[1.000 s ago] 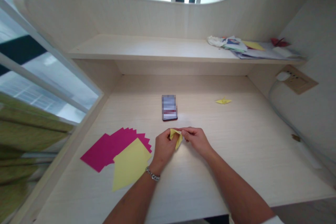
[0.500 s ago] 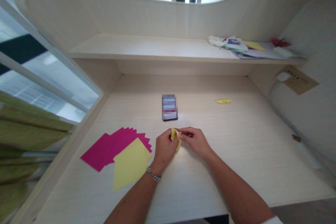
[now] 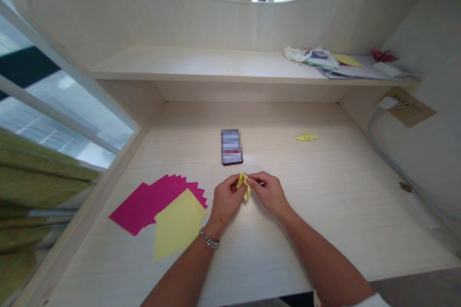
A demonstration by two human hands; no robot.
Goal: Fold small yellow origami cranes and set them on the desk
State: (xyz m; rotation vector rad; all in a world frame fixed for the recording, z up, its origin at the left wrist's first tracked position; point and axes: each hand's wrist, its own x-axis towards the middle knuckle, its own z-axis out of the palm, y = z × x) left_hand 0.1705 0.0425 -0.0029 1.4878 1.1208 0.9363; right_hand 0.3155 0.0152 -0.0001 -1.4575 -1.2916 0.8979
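Observation:
A small folded piece of yellow paper [image 3: 246, 193] is pinched between both hands above the desk, just in front of the phone. My left hand [image 3: 227, 201] grips its left side, with a chain bracelet at the wrist. On the right side, my right hand [image 3: 269, 193] has thumb and fingers closed on the same paper. Flat yellow sheets [image 3: 179, 228] lie left of my left hand, partly over fanned magenta sheets [image 3: 139, 207]. A small folded yellow paper shape [image 3: 306, 137] rests on the desk farther back at the right.
A phone [image 3: 231, 147] lies mid-desk beyond the hands. The raised shelf [image 3: 201, 63] holds papers [image 3: 322, 59] and a red folded item [image 3: 384, 55] at the right. A cable [image 3: 387, 156] runs from the wall socket [image 3: 414, 108] down the right side.
The yellow paper between my fingers has shifted slightly right and its folds show a different shape. My right hand has moved a little with it. The whole view has shifted slightly.

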